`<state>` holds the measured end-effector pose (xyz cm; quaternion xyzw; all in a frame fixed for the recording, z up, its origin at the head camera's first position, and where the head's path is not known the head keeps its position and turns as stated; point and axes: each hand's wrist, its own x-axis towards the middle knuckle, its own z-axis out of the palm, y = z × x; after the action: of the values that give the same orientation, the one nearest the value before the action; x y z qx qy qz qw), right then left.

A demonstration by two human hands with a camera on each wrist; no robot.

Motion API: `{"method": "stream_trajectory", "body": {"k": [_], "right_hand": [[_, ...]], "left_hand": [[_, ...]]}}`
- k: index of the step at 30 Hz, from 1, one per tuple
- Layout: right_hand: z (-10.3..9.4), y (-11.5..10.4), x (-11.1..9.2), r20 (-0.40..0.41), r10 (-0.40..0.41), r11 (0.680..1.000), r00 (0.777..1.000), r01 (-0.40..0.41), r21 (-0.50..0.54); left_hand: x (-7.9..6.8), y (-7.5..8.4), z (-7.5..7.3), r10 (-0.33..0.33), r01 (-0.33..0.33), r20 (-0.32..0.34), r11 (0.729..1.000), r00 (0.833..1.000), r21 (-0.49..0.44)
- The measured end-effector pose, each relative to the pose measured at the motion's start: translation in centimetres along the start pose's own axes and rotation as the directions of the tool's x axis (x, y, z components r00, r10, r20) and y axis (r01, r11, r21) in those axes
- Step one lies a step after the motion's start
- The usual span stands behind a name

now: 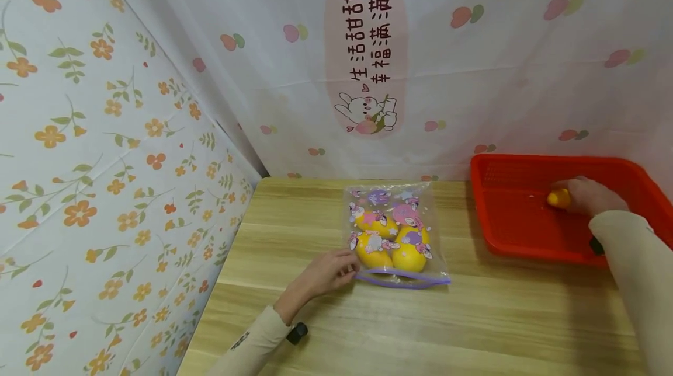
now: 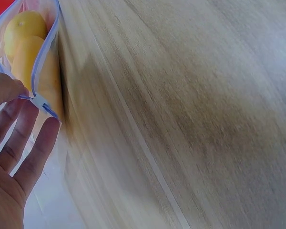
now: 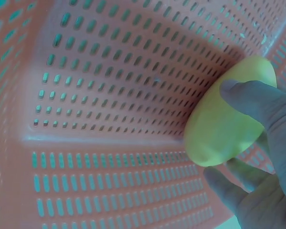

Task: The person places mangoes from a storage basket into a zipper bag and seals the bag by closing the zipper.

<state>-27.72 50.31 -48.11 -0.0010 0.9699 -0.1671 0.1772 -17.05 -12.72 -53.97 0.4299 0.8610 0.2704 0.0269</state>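
A clear zip bag [image 1: 439, 218] printed with pink and purple pictures lies on the table, its purple-edged mouth facing the person and gaping slightly. Inside it are three yellow mangoes [image 1: 410, 250]. At the left corner of the mouth, the left hand [image 1: 330, 272] pinches the bag's edge by the white slider [image 2: 38, 101] between thumb and fingers. Over in the red basket [image 1: 526, 250], the right hand [image 1: 591, 196] grips another mango [image 3: 229, 114], smooth and oval. Its thumb presses on one side of the fruit, with fingers around the other.
The basket has slotted sides and floor and stands at the right on the wood-grain table [image 1: 420, 329]. Behind the table hangs a printed curtain [image 1: 294, 101]. A flowered cloth [image 1: 105, 189] rises along the left edge.
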Motion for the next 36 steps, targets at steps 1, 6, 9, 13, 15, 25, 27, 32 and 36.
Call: {"method": "stream_trajectory", "body": {"k": [1, 6, 9, 13, 15, 25, 27, 32, 36], "right_hand": [[0.1, 0.2, 0.1, 0.007, 0.027, 0.998, 1.000, -0.027, 0.049], [0.6, 0.8, 1.3, 0.005, 0.011, 1.000, 1.000, -0.011, 0.011], [0.8, 1.6, 2.0, -0.031, -0.038, 0.989, 0.999, 0.033, -0.144], [0.6, 1.6, 1.9, -0.042, -0.006, 0.989, 0.999, 0.000, -0.148], [0.5, 1.3, 1.5, -0.046, 0.004, 0.992, 0.999, -0.010, -0.122], [-0.3, 1.1, 0.6, 0.009, 0.025, 1.000, 1.000, -0.025, 0.008], [-0.6, 0.9, 0.5, 0.014, 0.015, 1.000, 1.000, -0.015, 0.001], [-1.4, 0.0, -0.4, -0.036, -0.068, 0.997, 0.997, 0.066, -0.051], [-1.9, -1.0, -1.5, -0.107, -0.176, 0.982, 0.978, 0.168, -0.081]], "left_hand": [[0.0, 0.0, 0.0, -0.001, 0.001, -0.001, 1.000, 1.000, -0.002], [-0.1, -0.2, 0.0, -0.002, 0.002, -0.001, 1.000, 1.000, -0.002], [0.1, -0.1, -0.1, 0.003, -0.003, 0.003, 1.000, 1.000, -0.007], [0.3, -0.1, -0.1, 0.011, -0.011, 0.002, 1.000, 1.000, -0.009], [0.3, 0.0, -0.1, 0.015, -0.015, -0.002, 1.000, 1.000, -0.005], [0.0, -0.1, 0.0, -0.001, 0.001, -0.009, 1.000, 1.000, -0.010], [0.0, 0.0, 0.0, 0.001, -0.001, -0.012, 1.000, 1.000, -0.012], [0.1, 0.1, 0.0, 0.001, -0.001, -0.005, 1.000, 1.000, -0.013], [0.1, 0.1, -0.1, -0.002, 0.002, 0.001, 1.000, 1.000, -0.009]]}}
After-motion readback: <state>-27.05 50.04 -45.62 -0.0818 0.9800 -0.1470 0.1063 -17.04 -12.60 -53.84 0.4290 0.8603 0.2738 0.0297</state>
